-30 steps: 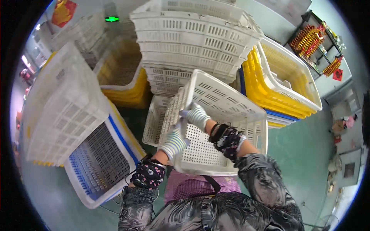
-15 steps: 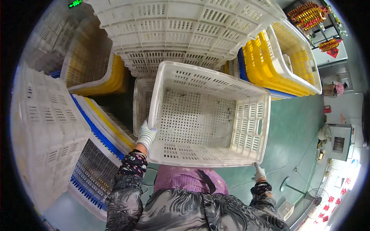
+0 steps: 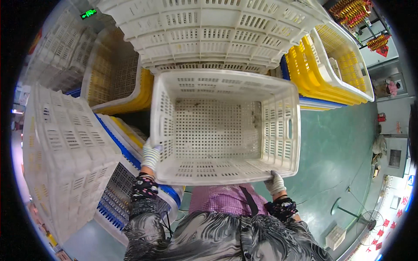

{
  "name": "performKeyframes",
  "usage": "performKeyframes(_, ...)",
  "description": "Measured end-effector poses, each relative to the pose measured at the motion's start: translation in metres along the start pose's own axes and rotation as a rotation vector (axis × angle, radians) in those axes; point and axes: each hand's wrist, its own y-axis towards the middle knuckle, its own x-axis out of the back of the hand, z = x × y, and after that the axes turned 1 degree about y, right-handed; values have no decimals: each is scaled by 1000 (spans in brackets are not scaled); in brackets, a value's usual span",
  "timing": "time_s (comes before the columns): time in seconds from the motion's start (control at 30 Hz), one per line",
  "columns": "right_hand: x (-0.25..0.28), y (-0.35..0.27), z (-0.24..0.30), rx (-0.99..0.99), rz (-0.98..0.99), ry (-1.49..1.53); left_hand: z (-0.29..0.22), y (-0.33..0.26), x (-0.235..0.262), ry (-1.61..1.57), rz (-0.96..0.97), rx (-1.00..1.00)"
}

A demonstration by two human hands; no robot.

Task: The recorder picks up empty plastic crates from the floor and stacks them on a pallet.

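Black-and-grey swirly sleeves are closest to the camera, with a pink checked apron tucked in just this side of the white crate, so I'll use that crate for directions. It's held in front of the apron, open side facing up, perforated bottom fully visible. Left hand, in a striped glove, is pinching the crate's left rim near the closest corner, fingers curled over the edge. Right hand, also gloved, has bent fingers touching the near rim by the right corner; can't tell how much of a grip it's got, the underside is hidden.

Left of the crate there's a blue-and-white basket and a tall white crate stack. Right of it is green floor, with a standing fan over to the lower right. Straight behind the crate: a big pile of white crates. Behind and to the right, stacked yellow baskets, then red-and-gold hanging decorations farthest off.
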Motion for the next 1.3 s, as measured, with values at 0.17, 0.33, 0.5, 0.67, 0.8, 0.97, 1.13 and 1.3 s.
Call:
performKeyframes(0.17, -83, 9, 14, 11, 123, -68, -13, 38, 17, 176, -74, 44)
performKeyframes(0.33, -122, 4, 41, -84, 71, -224, -31, 75, 15, -64, 6, 4)
performKeyframes(0.5, -87, 5, 96, -87, 179, -83, -79, 69, -71, -715, 313, 166)
performKeyframes(0.67, -64, -8, 186, 111, 225, -511, -109, 74, -165, 82, 100, -135)
performKeyframes(0.8, 19, -44, 260, 25, 225, -659, -136, 23, -247, 590, -144, -282)
performKeyframes(0.97, 142, -58, 318, 275, 18, -647, -160, -68, -345, 778, -306, -558)
performKeyframes(1.13, 316, -55, 334, 563, -84, -653, -170, -168, -499, 743, -44, -886)
performKeyframes(1.3, 544, -81, 282, 361, -505, -509, -204, -316, -670, 642, 350, -1027)
